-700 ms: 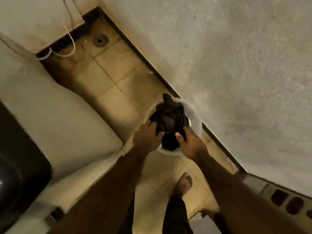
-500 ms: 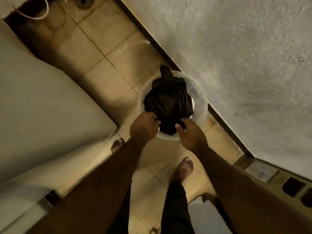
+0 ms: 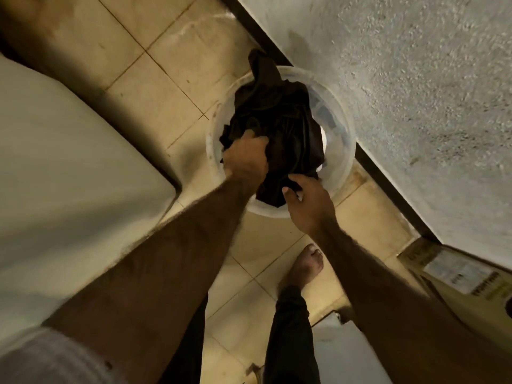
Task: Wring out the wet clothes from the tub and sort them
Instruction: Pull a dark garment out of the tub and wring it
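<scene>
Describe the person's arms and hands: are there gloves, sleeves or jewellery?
No gloves, rings or watch show: the left hand and right hand are bare, the forearms bare and hairy. A pale sleeve covers the upper left arm; no sleeve shows on the right.

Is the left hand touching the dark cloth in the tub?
Touching. In the head view the left hand digs curled fingers into the dark cloth inside the tub.
</scene>
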Tool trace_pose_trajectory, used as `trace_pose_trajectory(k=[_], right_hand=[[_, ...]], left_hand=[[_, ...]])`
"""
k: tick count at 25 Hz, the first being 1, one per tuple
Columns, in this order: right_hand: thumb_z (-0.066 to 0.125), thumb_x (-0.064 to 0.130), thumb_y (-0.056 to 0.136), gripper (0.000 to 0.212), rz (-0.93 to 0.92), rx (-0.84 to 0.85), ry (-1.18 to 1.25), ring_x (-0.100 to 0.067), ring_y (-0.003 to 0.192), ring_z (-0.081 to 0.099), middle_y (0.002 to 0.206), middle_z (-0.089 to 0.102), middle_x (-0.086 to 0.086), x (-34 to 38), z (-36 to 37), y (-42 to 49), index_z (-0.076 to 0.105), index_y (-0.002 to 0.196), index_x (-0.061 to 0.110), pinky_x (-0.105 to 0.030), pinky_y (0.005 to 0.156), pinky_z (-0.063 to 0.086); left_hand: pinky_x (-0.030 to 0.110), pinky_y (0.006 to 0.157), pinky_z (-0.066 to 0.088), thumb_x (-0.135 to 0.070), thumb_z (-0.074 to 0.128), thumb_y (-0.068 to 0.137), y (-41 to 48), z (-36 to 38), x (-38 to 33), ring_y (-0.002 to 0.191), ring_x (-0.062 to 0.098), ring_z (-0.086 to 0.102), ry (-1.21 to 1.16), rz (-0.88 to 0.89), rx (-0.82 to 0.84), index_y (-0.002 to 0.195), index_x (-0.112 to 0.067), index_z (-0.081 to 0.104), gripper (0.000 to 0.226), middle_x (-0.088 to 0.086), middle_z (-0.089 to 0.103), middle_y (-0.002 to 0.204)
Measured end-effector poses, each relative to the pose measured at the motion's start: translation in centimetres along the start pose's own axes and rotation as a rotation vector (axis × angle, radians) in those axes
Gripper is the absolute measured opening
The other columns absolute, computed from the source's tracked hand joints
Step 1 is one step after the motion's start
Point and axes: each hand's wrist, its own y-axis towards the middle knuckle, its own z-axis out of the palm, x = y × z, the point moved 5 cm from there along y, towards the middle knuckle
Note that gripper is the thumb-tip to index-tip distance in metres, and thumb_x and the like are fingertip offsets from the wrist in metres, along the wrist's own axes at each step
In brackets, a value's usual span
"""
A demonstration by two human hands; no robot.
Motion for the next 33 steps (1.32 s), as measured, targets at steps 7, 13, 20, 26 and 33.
trace_pose_trajectory(k=[7,13,20,26,33], right_hand=[[0.061,0.032,0.095,0.053,0.022,-0.055,0.059,-0.028,0.124,0.060,0.139,0.058,-0.006,3.0,-1.2,2.1,0.048,0.145,0.024,-0.049,0.103,0.052],[0.066,0.038,0.092,0.066,-0.088,-0.137,-0.122,-0.026,0.131,0.051,0.151,0.043,-0.005,5.2,-1.5,1.4,0.041,0.151,0.024,-0.043,0.103,0.052],[0.062,0.009,0.080,0.050,-0.042,-0.315,0.023,-0.029,0.122,0.057,0.133,0.060,-0.008,5.3,-4.7,0.3,0.066,0.129,0.016,-0.045,0.102,0.051],[0.047,-0.005,0.081,0.052,0.303,-0.142,0.414,-0.025,0.119,0.060,0.126,0.068,-0.004,4.1,-5.6,0.7,0.074,0.118,0.019,-0.045,0.111,0.047],[0.073,0.072,0.071,0.101,0.358,-0.008,0.515,-0.027,0.134,0.052,0.149,0.053,-0.001,5.5,-3.9,-0.4,0.036,0.154,0.027,-0.045,0.112,0.045]], left_hand=[[0.042,0.086,0.055,-0.025,0.056,0.091,-2.0,-2.2,0.2,0.099,0.020,0.062,-0.339,0.132,-0.111,0.104,-0.018,0.064,0.017,0.001,0.065,0.109],[0.038,0.082,0.056,-0.024,0.055,0.091,-6.5,-4.4,-0.8,0.091,0.015,0.061,-0.483,0.132,-0.281,0.099,-0.019,0.063,0.012,-0.001,0.064,0.098],[0.028,0.083,0.055,-0.020,0.052,0.097,-11.5,-5.8,-2.2,0.093,0.010,0.065,-0.667,0.191,-0.373,0.106,-0.016,0.059,0.012,0.000,0.067,0.099],[0.040,0.082,0.059,-0.024,0.044,0.103,-11.2,-3.1,-1.4,0.094,0.023,0.064,-1.287,-0.440,0.134,0.101,-0.020,0.061,0.017,0.004,0.063,0.100],[0.030,0.073,0.059,-0.038,0.069,0.089,-14.6,-0.5,-1.1,0.091,0.025,0.070,-1.174,-0.595,0.691,0.114,-0.012,0.069,0.036,0.009,0.074,0.101]])
